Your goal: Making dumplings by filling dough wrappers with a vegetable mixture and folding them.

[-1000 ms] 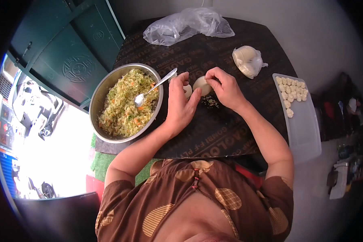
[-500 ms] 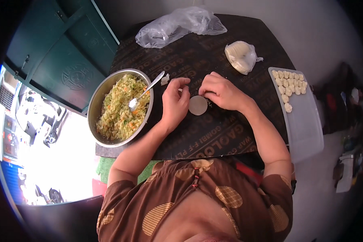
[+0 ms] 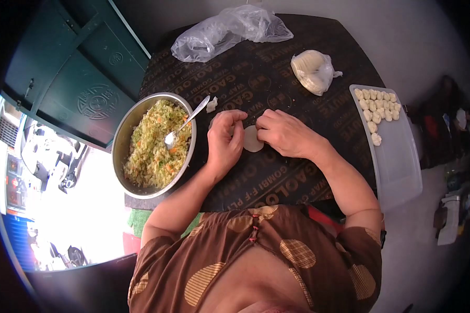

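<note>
Both hands [image 3: 225, 139] [image 3: 287, 134] (fingers curled) flank one pale disc [image 3: 253, 141].

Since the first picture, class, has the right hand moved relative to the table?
Yes: the right hand is nearer the near edge of the table, farther from the bagged stack.

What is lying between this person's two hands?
The head view shows a pale disc on the dark tabletop between the left hand and the right hand, which partly covers it.

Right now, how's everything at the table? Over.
Left hand beside dough circle, right hand overlapping its edge. Circle lying on table. Bowl left of both hands, not blocking.
</note>
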{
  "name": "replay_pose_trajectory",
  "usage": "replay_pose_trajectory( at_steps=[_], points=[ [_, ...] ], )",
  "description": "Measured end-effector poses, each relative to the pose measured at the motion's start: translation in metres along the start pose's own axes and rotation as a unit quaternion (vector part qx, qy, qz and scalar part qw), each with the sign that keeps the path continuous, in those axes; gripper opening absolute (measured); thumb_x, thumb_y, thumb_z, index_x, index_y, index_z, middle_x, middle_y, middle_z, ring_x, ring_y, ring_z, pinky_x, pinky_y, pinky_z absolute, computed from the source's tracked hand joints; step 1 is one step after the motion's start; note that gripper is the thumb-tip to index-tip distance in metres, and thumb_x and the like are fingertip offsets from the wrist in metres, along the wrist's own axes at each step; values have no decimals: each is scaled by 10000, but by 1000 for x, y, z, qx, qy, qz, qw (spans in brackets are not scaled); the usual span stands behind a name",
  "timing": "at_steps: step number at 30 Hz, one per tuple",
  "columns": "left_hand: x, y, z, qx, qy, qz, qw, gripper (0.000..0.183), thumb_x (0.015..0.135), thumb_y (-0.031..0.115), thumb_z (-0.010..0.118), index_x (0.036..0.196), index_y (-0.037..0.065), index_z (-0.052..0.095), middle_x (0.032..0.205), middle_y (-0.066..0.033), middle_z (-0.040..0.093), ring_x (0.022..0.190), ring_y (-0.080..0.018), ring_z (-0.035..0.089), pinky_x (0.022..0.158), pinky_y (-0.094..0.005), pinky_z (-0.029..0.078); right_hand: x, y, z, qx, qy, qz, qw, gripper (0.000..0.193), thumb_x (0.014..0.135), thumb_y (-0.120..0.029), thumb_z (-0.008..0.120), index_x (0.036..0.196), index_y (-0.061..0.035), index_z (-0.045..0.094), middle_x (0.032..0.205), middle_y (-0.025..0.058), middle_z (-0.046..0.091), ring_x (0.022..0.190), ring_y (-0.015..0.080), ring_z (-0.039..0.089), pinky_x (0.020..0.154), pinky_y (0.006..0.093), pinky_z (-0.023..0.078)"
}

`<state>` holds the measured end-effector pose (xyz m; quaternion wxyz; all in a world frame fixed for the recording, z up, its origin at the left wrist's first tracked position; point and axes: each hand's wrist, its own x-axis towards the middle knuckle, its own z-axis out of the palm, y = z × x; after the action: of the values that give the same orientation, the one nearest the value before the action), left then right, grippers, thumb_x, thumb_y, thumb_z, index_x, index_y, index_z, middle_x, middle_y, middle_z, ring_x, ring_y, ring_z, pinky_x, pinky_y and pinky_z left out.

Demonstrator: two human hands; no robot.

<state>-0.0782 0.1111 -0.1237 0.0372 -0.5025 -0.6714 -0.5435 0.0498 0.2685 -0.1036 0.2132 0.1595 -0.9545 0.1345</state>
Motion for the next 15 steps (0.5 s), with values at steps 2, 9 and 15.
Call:
replay_pose_trajectory(
  at_steps=[2,9,15],
  points=[
    [-1,0,0,-21,-9,-19,1000,170,908,-41,507,1037,-5,611,999,-58,625,898,-114,573,777,-239,462,1,3,4,8,13,-2,1000,89,758,-19,600,842,-48,588,940,71,545,945,272,521,840,367,435],
    [5,6,4,-179,-47,-111,976,220,915,103,617,1098,-19,616,950,-69,656,840,-99,597,754,-249,490,13,9,7,97,189,95,973,119,793,37,607,879,-30,558,880,96,575,858,279,557,807,360,452],
    [8,10,1,-280,-83,-227,929,209,931,113,606,1065,-45,623,912,-57,668,773,-110,622,726,-234,516,13,9,6,309,211,250,893,36,903,-33,580,921,-2,581,844,17,615,790,68,561,681,237,456]
  ],
)
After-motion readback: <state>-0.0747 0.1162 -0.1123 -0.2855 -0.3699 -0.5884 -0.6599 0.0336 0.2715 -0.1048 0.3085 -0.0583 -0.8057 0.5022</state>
